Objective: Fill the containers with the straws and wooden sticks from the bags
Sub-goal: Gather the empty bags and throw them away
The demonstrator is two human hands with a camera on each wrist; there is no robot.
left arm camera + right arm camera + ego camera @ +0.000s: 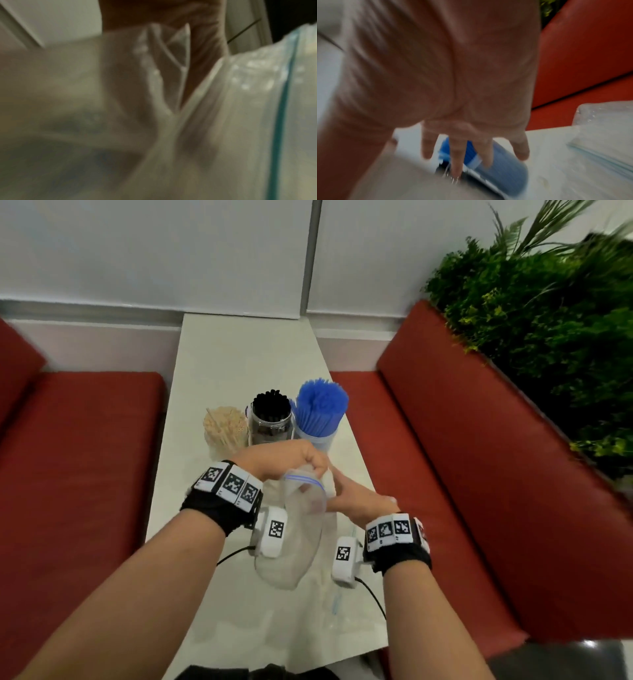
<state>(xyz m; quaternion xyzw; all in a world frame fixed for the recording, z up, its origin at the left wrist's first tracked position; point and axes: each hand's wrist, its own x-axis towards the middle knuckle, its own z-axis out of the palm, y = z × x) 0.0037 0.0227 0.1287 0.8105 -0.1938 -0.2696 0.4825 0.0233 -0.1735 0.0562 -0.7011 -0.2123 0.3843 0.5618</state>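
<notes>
A: Item one?
B: Clear zip bag (297,529), blue seal line at its mouth. It hangs from the left hand (284,457), whose curled fingers pinch its top edge, and droops down toward the person over the table (239,354). The left wrist view shows only blurred plastic (240,108) close up.

A: Right hand?
B: Right hand (359,501) sits just right of the bag's mouth, touching the plastic. In the right wrist view its fingers (457,155) are straight and spread; it grips nothing that I can make out.

A: Containers?
B: Three, in a row just beyond the left hand's knuckles. Wooden sticks (224,424) stand farthest left, black straws (270,409) in a clear jar in the middle, blue straws (320,405) at the right, nearest the right hand's fingertips.

A: Other stock?
B: More clear bags (337,607) lie flat on the table below the right wrist. Red bench seats (75,457) flank both arms; green plants (548,320) stand far right.
</notes>
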